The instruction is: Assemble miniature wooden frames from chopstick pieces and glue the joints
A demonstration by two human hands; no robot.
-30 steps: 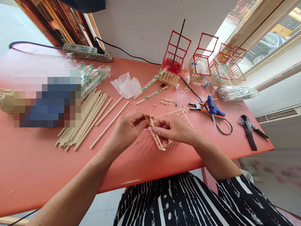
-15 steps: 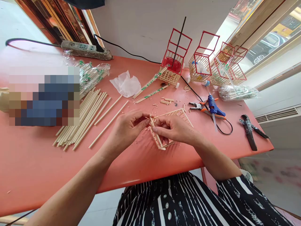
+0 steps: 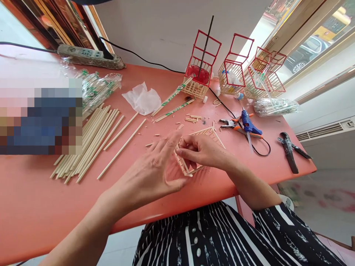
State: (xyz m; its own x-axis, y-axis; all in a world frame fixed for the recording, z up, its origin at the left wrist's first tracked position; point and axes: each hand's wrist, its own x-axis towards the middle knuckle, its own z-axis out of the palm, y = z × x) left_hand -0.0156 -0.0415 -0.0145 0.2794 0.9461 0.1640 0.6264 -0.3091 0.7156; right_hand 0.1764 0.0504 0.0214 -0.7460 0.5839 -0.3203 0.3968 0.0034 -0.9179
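A small frame of pale wooden sticks (image 3: 189,174) lies on the red table near its front edge, partly covered by my hands. My right hand (image 3: 205,149) rests over the frame, its thumb and fingers pinched at the frame's left side. Just left of it, my left hand (image 3: 152,170) is open, thumb and fingers spread, with nothing in it. Small stick pieces (image 3: 149,145) and shavings are scattered around the frame. A single long stick (image 3: 122,147) lies left of my left hand, beside a pile of similar sticks (image 3: 91,142).
Behind are red-topped stick cages (image 3: 206,61), one holding a red bowl (image 3: 199,74). A blue glue gun (image 3: 247,122) and orange-handled pliers (image 3: 229,123) lie at right, with a black-handled tool (image 3: 290,151) beyond. A power strip (image 3: 91,56) sits at back left.
My left hand has let go of the frame, opened out and come down nearer the table's front edge. My right hand keeps its pinch. The whole view has shifted slightly.
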